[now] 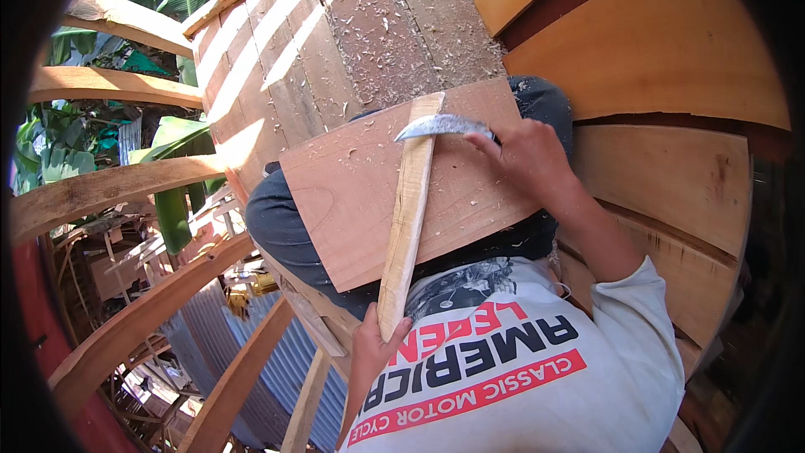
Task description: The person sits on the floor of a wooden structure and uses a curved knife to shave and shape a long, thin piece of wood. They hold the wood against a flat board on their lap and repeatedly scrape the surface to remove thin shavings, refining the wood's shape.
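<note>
My left hand (379,342) is closed around the near end of a pale wooden stick (406,211). The stick slants away from me, its far end lying over a flat brown board (340,201) across my lap. My right hand (533,164) grips a knife (442,124) with a curved metal blade; its handle is hidden in my fist. The blade lies across the stick near the far end, its tip pointing left. A few small shavings are scattered on the board.
Wood shavings litter the plank floor (369,42) ahead. Along the left curve the wooden rails (126,182) of an open railing, with leaves and corrugated sheets (222,344) beyond. Wooden planks (662,42) form a wall close on my right.
</note>
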The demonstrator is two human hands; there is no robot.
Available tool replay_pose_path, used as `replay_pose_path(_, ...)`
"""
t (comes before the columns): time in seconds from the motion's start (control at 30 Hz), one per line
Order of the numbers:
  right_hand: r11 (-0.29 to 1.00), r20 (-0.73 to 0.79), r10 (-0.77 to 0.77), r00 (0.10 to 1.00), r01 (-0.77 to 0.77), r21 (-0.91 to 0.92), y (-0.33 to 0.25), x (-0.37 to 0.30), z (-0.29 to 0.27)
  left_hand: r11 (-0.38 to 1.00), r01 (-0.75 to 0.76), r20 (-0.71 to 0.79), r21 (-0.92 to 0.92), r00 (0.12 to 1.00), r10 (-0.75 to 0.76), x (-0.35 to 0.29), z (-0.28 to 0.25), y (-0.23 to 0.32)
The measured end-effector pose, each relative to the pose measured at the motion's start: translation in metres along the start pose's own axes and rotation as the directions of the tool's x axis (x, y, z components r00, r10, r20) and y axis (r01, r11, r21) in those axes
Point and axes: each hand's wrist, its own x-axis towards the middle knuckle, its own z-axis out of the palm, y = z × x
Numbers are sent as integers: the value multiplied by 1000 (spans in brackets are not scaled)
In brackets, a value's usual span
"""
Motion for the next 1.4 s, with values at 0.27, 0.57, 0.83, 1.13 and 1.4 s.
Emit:
replay_pose_path(0.27, 998, -46, -44, 998, 46, 46, -2, 1, 3, 1000, 27, 2, 3, 1000, -27, 1, 0, 8)
replay_pose_path(0.57, 959, -107, 271, 957, -258, 118, 18, 10, 6, 997, 71, 29, -41, 997, -69, -1, 2, 9)
replay_pose_path(0.83, 933, -86, 353, 932, -344, 109, 26, 1, -16, 996, 61, 72, -70, 996, -56, 0, -4, 0)
replay_pose_path(1.13, 829, 35, 373, 927, -350, 437, 2, -19, 1, 952, 118, 138, -282, 987, -81, 3, -2, -2)
replay_pose_path(1.4, 792, 14, 302, 953, -259, 554, -17, -33, -2, 915, 191, 293, -356, 952, -85, 7, -6, -2)
